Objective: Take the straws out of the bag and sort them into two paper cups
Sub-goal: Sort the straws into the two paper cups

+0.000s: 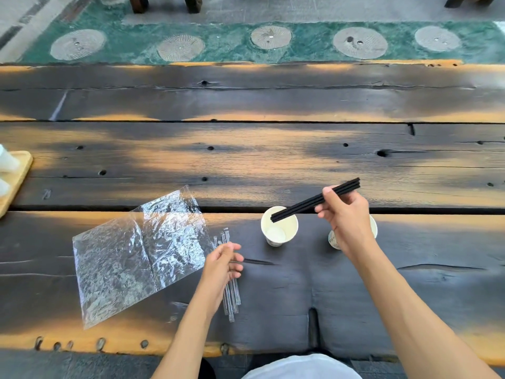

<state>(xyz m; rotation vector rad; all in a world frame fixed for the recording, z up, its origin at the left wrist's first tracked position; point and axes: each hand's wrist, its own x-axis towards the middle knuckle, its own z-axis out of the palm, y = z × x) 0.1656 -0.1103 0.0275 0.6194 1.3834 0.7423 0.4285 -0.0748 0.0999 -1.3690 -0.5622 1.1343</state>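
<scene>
No text, label, brand or number can be read anywhere. The only trace of print is a small dark marking low on the side wall of the right paper cup (332, 239), at about four o'clock from the left paper cup (278, 227), and it is too small and blurred to make out.

- Black straws (314, 200): a tilted bundle, lower ends over the left cup's mouth.
- Clear straws (231, 289): lying on the table beside the bag.
- Bag (136, 255): clear, crinkled, flat.
- Two white cups (278, 227), upright; the right one (333, 239) mostly hidden.
</scene>
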